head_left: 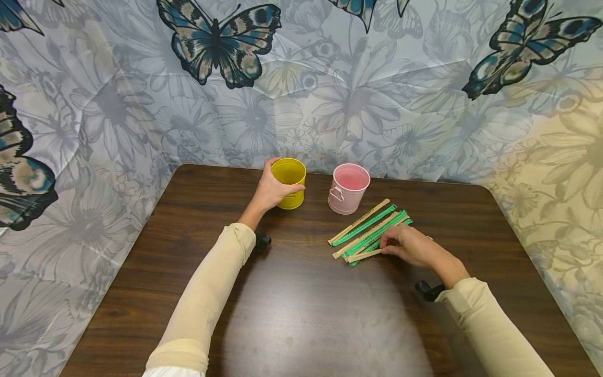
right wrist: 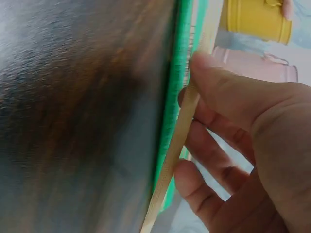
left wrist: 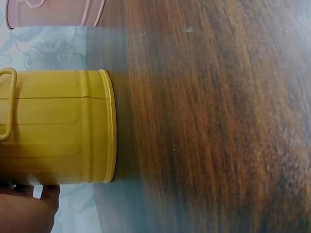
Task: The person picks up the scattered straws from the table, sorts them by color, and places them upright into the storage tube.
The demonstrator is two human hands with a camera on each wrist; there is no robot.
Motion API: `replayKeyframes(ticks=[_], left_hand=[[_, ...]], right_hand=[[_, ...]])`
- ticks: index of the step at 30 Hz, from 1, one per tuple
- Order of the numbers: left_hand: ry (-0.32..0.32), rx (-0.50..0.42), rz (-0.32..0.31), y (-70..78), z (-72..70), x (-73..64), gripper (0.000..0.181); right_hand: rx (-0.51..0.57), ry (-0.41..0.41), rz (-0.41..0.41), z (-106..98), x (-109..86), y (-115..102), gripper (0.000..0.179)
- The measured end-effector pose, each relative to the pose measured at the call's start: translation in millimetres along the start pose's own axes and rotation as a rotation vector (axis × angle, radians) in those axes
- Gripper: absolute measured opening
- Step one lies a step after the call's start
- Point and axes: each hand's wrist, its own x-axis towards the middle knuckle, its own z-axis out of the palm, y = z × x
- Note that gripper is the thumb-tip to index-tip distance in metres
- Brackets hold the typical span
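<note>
My left hand (head_left: 272, 189) grips a small yellow bucket (head_left: 293, 201) near the back edge of the table, with the thumb across its front. In the left wrist view the yellow bucket (left wrist: 53, 126) fills the left side, and fingers show below it. My right hand (head_left: 410, 245) pinches a slim tan stick (head_left: 364, 255) between thumb and fingers at the near side of a bundle. That tan stick (right wrist: 167, 167) slants across the right wrist view in front of green sticks (right wrist: 174, 102). Several green and tan printed sticks (head_left: 360, 228) lie side by side under and beside the hand.
A pink bucket (head_left: 345, 201) with a side handle stands upright between the yellow bucket and the sticks. Behind the dark wooden table (head_left: 330, 314) hangs a cloth (head_left: 353, 94) printed with flowers and butterflies. Black straps are on both wrists.
</note>
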Motion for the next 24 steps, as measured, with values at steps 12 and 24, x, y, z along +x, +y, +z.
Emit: replayKeyframes(ticks=[12, 24], left_hand=[[0.007, -0.001, -0.023, -0.2, -1.6, -0.4, 0.113], [0.024, 0.038, -0.022, 0.2, -0.6, -1.9, 0.113]], right_hand=[[-0.017, 0.272, -0.011, -9.0, 17.6, -18.6, 0.023], [-0.012, 0.41, -0.114, -18.2, 48.8, -30.6, 0.029]])
